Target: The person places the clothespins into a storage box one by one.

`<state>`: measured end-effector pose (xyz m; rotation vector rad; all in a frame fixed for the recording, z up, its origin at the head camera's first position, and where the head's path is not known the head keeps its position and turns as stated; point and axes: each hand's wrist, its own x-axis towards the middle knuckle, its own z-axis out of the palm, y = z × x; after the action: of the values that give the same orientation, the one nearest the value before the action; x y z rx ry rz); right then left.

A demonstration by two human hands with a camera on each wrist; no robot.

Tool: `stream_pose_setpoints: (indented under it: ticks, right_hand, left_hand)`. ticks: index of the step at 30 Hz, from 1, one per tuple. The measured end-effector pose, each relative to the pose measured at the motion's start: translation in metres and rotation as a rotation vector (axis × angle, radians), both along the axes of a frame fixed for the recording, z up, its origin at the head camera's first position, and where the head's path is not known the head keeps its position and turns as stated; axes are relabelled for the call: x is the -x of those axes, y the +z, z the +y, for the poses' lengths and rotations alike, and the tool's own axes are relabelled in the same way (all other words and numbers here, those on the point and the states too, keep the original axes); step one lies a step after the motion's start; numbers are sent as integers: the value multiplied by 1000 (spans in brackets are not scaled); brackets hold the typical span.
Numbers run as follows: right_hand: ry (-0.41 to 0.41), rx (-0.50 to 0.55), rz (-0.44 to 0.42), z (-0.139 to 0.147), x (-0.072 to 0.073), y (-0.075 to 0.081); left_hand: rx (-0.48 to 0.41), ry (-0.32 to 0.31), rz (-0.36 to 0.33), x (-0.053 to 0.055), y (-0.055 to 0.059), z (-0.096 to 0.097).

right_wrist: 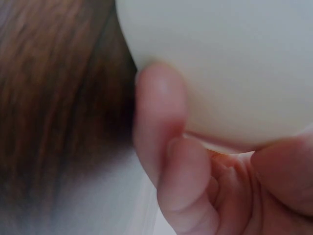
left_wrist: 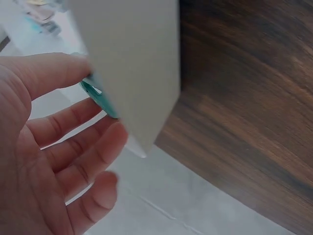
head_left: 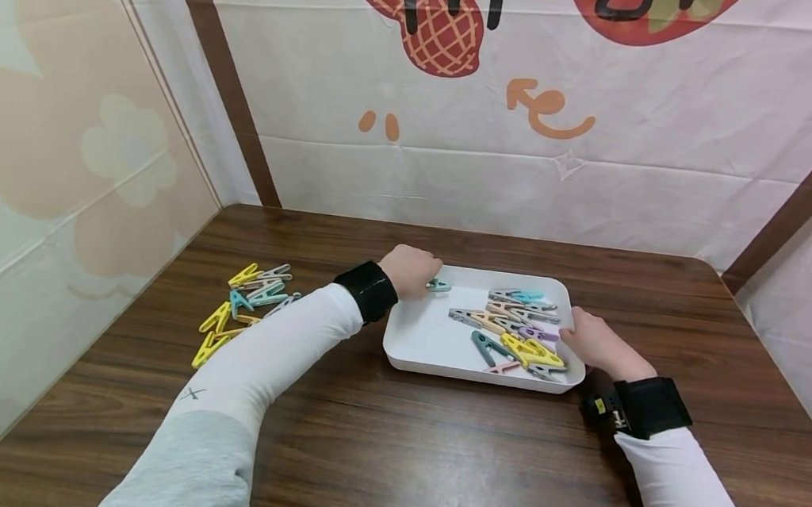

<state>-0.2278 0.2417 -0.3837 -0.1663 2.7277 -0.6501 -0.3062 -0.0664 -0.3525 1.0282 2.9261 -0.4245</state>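
At the left back corner of a white tray (head_left: 435, 339), my left hand (head_left: 408, 272) reaches over the rim and holds a teal clothespin (head_left: 439, 285). The left wrist view shows that clothespin (left_wrist: 100, 100) between thumb and fingers, right against the tray's wall (left_wrist: 132, 63). My right hand (head_left: 595, 344) grips the tray's right rim; in the right wrist view its fingers (right_wrist: 164, 107) press the outer side. Inside the tray, toward the right, lie several clothespins (head_left: 530, 351) in yellow, grey, purple, peach, pink and blue.
Left of the tray, a loose group of clothespins (head_left: 215, 318), yellow, blue, teal and grey, lies on the brown wooden table (head_left: 390, 459), partly behind my left arm. Printed white curtains (head_left: 455, 170) hang beyond the table's back edge and along both sides.
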Motion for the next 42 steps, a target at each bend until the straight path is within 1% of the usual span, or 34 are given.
stream_pose_setpoints:
  ticks: [3,9,12,19,27,30,32,34,37,40,42]
  right_hand:
    - [1,1,-4,0,0,0]
    - [-3,-14,-5,0,-1,2]
    - [-8,-10,-12,-1,0,2]
    - [-12,-8,-15,-2,-1,2]
    - [-9,0,-1,-1,-1,1]
    - [-8,10,1,0,-1,1]
    - [-6,10,3,0,-1,1]
    - [-3,10,6,1,-1,0]
    - [-1,6,10,0,0,0]
    - [-2,-1,13,1,0,0]
    - [-5,-8,18,1,0,0]
  left_hand:
    - [13,0,3,2,-5,0]
    - [20,18,0,3,-7,0]
    - [11,19,9,3,-9,0]
    - [-7,7,66,4,-13,0]
    - [-1,35,108,4,-16,3]
    - [-10,29,114,4,-16,2]
    - [-38,30,108,6,-16,-1]
    - [-91,29,109,5,-12,-6]
    - [-204,24,139,1,0,-20]
    - [-312,35,173,-2,15,-39]
    - [-365,62,185,-1,22,-57]
